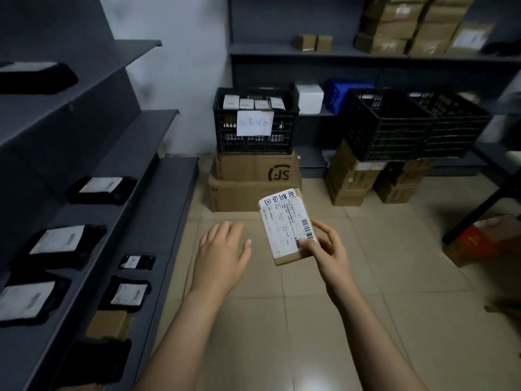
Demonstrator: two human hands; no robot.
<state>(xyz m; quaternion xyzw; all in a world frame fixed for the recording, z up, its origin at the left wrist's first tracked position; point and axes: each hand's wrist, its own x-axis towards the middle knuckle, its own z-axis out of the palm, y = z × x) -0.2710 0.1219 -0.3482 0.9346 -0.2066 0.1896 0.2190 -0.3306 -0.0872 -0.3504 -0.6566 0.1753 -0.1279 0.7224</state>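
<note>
Single view, head-worn, wide-angle. Faces forward and down, looking over both forearms onto the tiled floor. The left hand and right hand sit close to the lens, centre frame; the small parcel in the right hand is level with them. Grey shelving runs along the left edge, receding from the camera. Black crate on stacked cartons stands straight ahead, well farther off. Straight lines bow toward the frame edges.
</note>
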